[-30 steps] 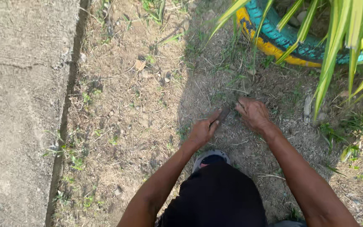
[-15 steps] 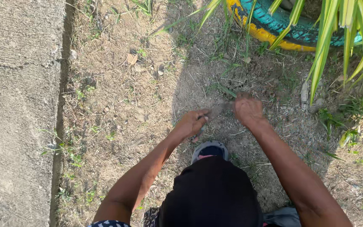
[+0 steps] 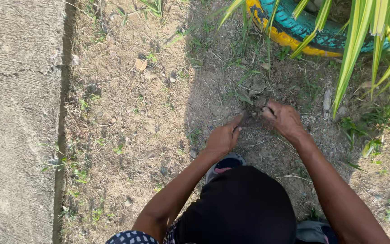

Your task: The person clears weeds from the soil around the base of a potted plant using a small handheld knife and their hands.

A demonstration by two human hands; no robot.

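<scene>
Left hand (image 3: 222, 138): fingers pressed together, thumb and forefinger pinching at the base of a small dark weed clump (image 3: 253, 110) in the dirt. Right hand (image 3: 284, 118): curled into a closed grip on the same clump from the right side; can't tell how much stem is actually inside the fist. Clump sits between the two hands, low to the ground, in the person's shadow, just far of a grey shoe toe (image 3: 224, 161). Looks like both hands work close to the soil line to catch the plant at the root rather than the leaves, my read only.

Outward: bare soil (image 3: 127, 117) with dry grass bits, pebbles, a dead leaf (image 3: 140, 64) to the far left. Open room mostly on the left, up to the concrete slab edge (image 3: 62, 113), which runs near to far as a hard border. Far right is tight: painted tyre planter (image 3: 290, 31), teal and yellow, just beyond the hands, with long striped green-yellow leaves (image 3: 357, 45) overhanging the right forearm's side. Near side blocked by the person's own dark-clad knee (image 3: 240, 208).
</scene>
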